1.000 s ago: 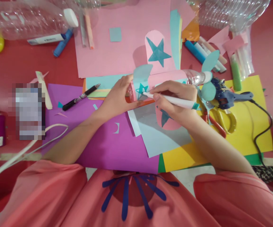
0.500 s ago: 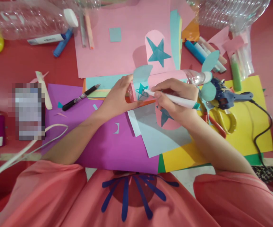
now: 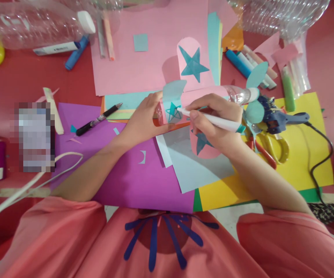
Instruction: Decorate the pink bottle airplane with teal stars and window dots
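A plastic bottle (image 3: 206,93) wrapped in pink paper lies on its side, with pink wing shapes bearing teal stars (image 3: 194,64) above and below it. My left hand (image 3: 146,117) is closed around the bottle's base end. My right hand (image 3: 216,119) grips a white marker (image 3: 220,122) with a teal end. The marker's tip touches a light blue paper piece (image 3: 173,90) at the base end, on a small teal star (image 3: 172,112) partly coloured in. Light blue paper ovals (image 3: 255,112) stick out near the bottle's white cap (image 3: 253,95).
A blue glue gun (image 3: 282,119) with a black cord and yellow-handled scissors (image 3: 281,148) lie on the right. Several markers (image 3: 238,63) lie behind them. A black pen (image 3: 99,119) rests on purple paper (image 3: 120,173). Clear bottles (image 3: 34,25) stand at the back.
The marker tip has shifted slightly right and up on the small star, and a little more teal shows there. My left hand and the bottle stay in place.
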Motion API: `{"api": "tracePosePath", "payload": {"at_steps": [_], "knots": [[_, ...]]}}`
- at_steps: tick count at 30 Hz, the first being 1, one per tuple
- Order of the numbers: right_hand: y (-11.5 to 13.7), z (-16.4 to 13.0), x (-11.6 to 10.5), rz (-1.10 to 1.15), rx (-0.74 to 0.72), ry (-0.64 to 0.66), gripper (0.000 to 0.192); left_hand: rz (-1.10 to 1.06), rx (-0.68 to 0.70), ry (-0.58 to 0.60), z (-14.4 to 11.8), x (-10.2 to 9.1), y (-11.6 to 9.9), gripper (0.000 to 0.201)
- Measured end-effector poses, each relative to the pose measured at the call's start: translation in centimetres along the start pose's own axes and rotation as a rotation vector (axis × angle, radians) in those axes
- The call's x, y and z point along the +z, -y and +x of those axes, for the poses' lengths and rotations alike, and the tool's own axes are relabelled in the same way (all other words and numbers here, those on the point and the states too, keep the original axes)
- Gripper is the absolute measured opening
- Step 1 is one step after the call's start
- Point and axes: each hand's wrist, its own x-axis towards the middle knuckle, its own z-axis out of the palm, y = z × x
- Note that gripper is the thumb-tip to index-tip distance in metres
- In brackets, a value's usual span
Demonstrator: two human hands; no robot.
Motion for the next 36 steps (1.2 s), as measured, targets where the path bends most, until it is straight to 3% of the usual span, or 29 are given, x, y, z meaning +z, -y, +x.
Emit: {"api": "tracePosePath", "payload": {"at_steps": [11,18,29,36], "knots": [[0.03,-0.01,-0.38,-0.123,-0.082,0.046,0.018,0.045,-0.004,0.009,-0.06,-0.14,-0.55,0.063],[0.01,-0.09,0.13,0.006,0.041,-0.015,0.017,0.041,-0.011,-0.002,-0.23,-0.06,-0.34,0.062],[0.04,-0.15,-0.12,-0.121,-0.016,0.006,0.024,0.027,-0.004,-0.004,-0.08,-0.17,-0.63,0.062],[-0.17,-0.15,0.08,0.037,0.042,-0.006,0.029,0.008,-0.004,-0.003,-0.08,-0.11,-0.42,0.068]]}}
